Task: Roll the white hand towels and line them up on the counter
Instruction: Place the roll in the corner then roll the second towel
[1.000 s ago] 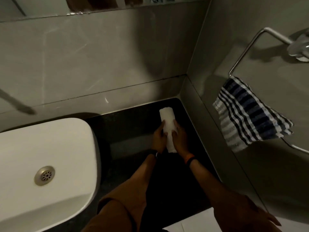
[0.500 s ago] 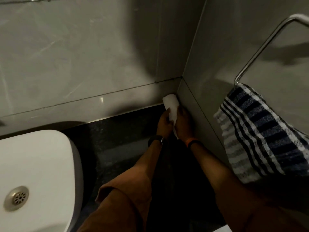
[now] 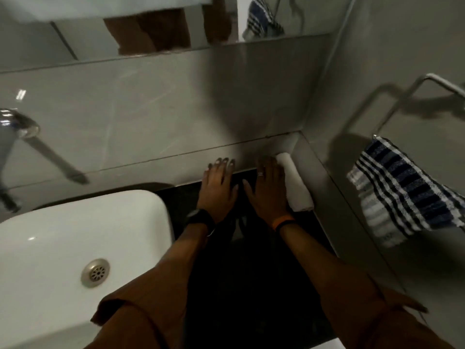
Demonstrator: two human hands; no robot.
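Head view — hands (image 3: 241, 190) off rolled towel (image 3: 295, 182) now.

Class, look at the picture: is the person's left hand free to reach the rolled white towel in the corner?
Probably not directly. The right hand lies flat between the left hand and the rolled towel, which sits tight along the side wall. The left hand would have to cross over the right.

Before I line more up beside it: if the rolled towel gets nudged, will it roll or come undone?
The towel is a soft cloth cylinder, so it would probably squash and might loosen. It lies along the side wall, which should stop it rolling that way. The right hand rests flat beside it, blocking the other side.
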